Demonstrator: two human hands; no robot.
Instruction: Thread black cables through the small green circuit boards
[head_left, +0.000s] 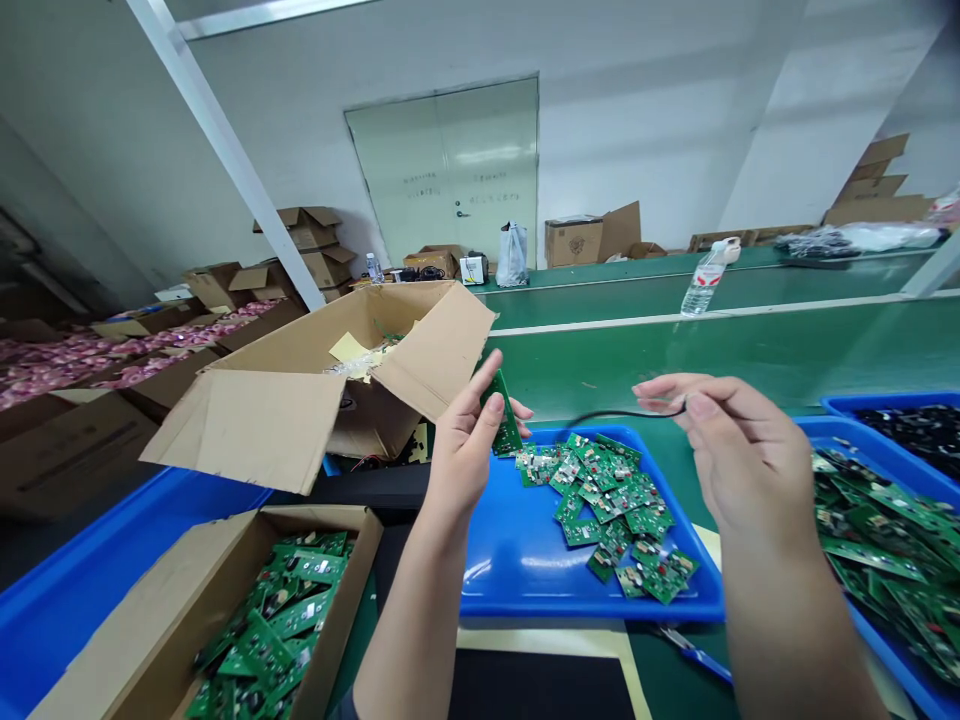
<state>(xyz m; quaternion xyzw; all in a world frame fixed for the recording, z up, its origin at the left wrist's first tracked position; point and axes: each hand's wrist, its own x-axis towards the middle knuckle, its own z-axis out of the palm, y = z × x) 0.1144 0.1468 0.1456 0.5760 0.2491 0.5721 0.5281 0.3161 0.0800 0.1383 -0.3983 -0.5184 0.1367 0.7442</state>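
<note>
My left hand [471,430] grips a green circuit board [507,420] between thumb and fingers, tilted on edge above the left part of a blue tray [517,590]. To the right, my right hand [739,435] pinches one end of a thin black cable [611,413] between thumb and forefinger. The cable runs left toward the board; whether it is joined to it I cannot tell. Below the hands, several small green circuit boards [600,490] with mounted parts lie heaped in the tray's right half.
A cardboard box of circuit boards [292,610] stands front left, an open carton [300,340] behind it. At right are a blue bin of boards [892,540] and a bin of black parts [915,430]. Blue-handled pliers [697,655] lie below the tray. A water bottle [705,280] stands behind.
</note>
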